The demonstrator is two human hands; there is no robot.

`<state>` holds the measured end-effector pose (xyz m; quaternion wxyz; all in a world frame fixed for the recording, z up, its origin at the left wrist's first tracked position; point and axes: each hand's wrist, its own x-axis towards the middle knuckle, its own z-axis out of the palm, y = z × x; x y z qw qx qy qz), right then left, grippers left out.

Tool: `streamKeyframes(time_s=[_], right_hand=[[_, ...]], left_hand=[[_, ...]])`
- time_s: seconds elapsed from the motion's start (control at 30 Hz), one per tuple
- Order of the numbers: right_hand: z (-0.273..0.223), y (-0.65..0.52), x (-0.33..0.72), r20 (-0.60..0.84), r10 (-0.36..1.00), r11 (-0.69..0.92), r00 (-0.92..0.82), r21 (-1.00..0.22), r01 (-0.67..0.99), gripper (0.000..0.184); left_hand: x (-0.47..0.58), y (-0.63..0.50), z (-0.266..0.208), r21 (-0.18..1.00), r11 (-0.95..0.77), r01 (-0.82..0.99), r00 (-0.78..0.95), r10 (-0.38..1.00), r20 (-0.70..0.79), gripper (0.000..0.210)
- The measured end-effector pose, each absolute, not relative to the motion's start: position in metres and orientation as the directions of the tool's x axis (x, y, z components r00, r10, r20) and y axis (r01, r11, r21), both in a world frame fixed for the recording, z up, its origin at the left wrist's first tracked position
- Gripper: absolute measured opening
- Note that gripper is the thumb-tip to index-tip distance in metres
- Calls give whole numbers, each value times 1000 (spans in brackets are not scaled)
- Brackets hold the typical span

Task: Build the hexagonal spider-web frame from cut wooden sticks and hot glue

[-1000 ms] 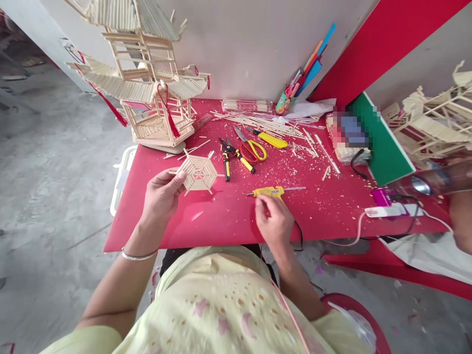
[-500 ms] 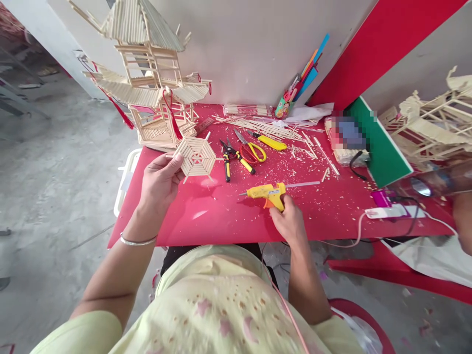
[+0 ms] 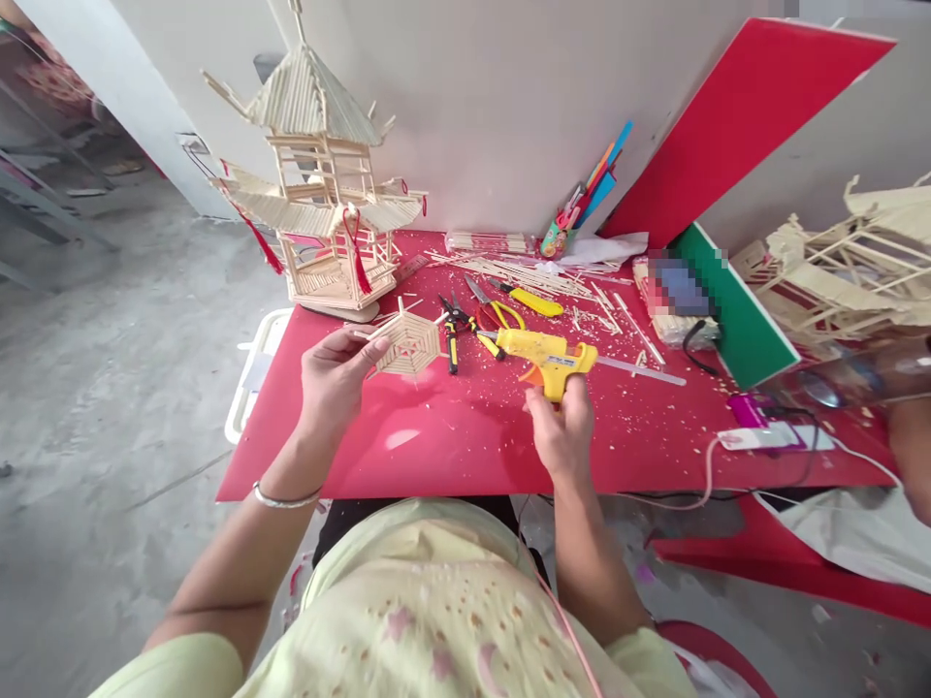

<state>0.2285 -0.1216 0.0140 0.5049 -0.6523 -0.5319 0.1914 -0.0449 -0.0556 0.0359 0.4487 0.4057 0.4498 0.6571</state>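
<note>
Between thumb and fingers, my left hand (image 3: 340,373) pinches one edge of a web-shaped stick panel (image 3: 408,345), raised above the red table (image 3: 436,456). My right hand (image 3: 560,427) is wrapped round the handle of a yellow hot glue gun (image 3: 542,351), its nozzle pointing left toward the panel with a gap between. A clear glue stick (image 3: 644,370) juts from the gun's back. Just behind the panel and nozzle lie black-and-yellow pliers (image 3: 452,334), scissors with red and yellow handles (image 3: 509,313) and a yellow utility knife (image 3: 534,301).
A wooden-stick pagoda (image 3: 327,194) with red tassels stands at the back left. Loose sticks (image 3: 520,271) and shavings litter the back and right. A pen cup (image 3: 557,236) is by the wall. At right are a power strip (image 3: 771,438), a green board (image 3: 742,310) and another person's arm (image 3: 909,436).
My right hand has lifted the glue gun off the table and brought it closer to the panel. My left hand holds the panel slightly farther right. The camera view has shifted.
</note>
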Motion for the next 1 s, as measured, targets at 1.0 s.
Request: streamKeyframes(time_s=[1.0], right_hand=[[29, -125, 199, 574, 790, 304, 217, -674, 674, 26]], left_hand=[[-42, -69, 26, 926, -50, -374, -208, 978, -31, 30]])
